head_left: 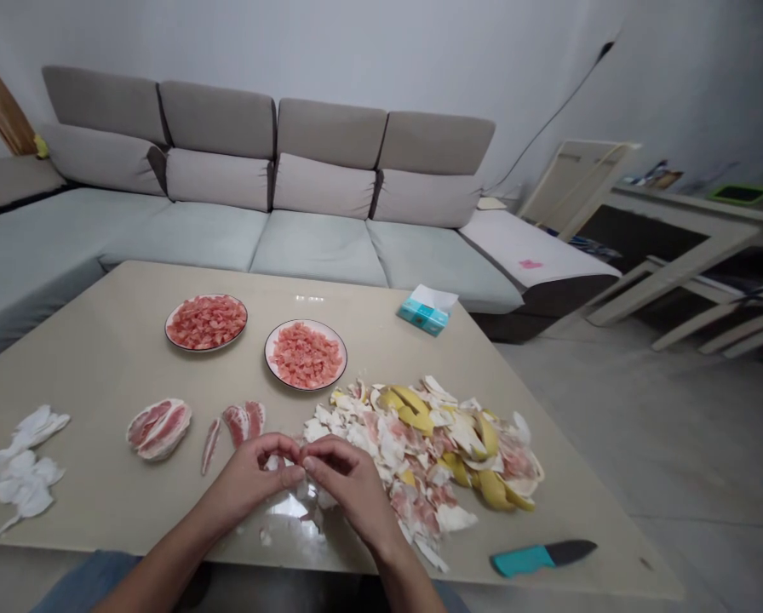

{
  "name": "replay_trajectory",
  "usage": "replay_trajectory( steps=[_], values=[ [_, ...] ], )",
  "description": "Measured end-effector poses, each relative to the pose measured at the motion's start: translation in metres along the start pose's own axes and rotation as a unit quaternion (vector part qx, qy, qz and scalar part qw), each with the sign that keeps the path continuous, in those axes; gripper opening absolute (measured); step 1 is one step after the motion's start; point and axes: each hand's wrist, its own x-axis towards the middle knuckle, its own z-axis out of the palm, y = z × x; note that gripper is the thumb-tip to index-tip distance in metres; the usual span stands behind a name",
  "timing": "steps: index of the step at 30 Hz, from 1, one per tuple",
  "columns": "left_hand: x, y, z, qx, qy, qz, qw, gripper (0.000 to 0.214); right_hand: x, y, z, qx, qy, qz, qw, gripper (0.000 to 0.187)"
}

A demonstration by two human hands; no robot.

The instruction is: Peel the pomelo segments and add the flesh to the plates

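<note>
My left hand (pixel 263 470) and my right hand (pixel 347 477) meet fingertip to fingertip above the front of the table. Both are closed in a pinch; whatever is between the fingers is mostly hidden. Just beyond my left hand lie peeled pomelo segments (pixel 244 421) and a thin single segment (pixel 211 445). Further left rests a partly opened pomelo half (pixel 159 429) with pink flesh. A heap of pomelo peel (pixel 413 451), white pith and yellow rind, spreads beside my right hand. Two plates of pink pomelo pieces, the left plate (pixel 169 339) and the right plate (pixel 341 369), stand behind.
A knife (pixel 543 557) with a teal handle lies near the front right edge of the table (pixel 100 340). Crumpled tissues (pixel 25 464) are at the far left. A blue tissue box (pixel 425 313) stands at the back right. A grey sofa (pixel 318 238) runs behind.
</note>
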Motion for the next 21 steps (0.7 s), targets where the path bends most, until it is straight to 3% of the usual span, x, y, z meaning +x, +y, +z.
replay_trajectory(
  steps=[10,21],
  values=[
    [-0.0004,0.0013,0.0012,0.056,0.02,-0.018,0.998,0.019,0.0006,0.0031,0.0009,0.035,-0.008,0.009,0.999,0.022],
    [0.0004,-0.0016,0.0007,0.016,0.018,-0.022,0.999,0.019,-0.0001,0.0016,0.008,0.082,-0.004,0.031,0.996,0.026]
  ],
)
